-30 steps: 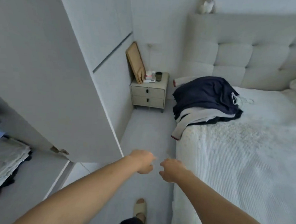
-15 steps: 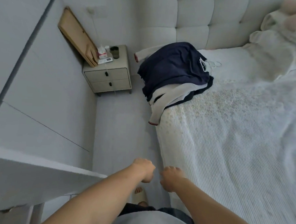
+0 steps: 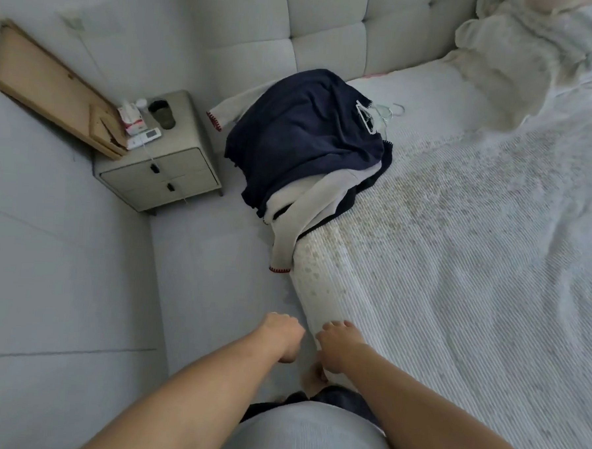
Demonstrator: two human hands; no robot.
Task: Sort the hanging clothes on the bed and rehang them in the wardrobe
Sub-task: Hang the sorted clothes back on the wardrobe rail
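A pile of clothes lies on the near-left corner of the bed [image 3: 457, 267], by the headboard. A navy garment [image 3: 302, 135] is on top, with a pale grey top [image 3: 301, 221] under it whose red-trimmed sleeve hangs over the bed's edge. White hanger hooks [image 3: 384, 112] stick out at the pile's right side. My left hand [image 3: 282, 333] and my right hand [image 3: 338, 343] hang in front of me near the bed's edge, well short of the pile. Both have loosely curled fingers and hold nothing. The wardrobe is out of view.
A two-drawer nightstand [image 3: 163, 172] stands in the corner left of the bed, with small items on top and a wooden board [image 3: 51, 84] leaning on the wall. A narrow floor strip runs between wall and bed. Rumpled bedding [image 3: 523, 47] lies at the far right.
My view has swung right and down, away from the open wardrobe door toward the bed. The clothes pile now looks closer. Both hands stay together in front of me, holding nothing.
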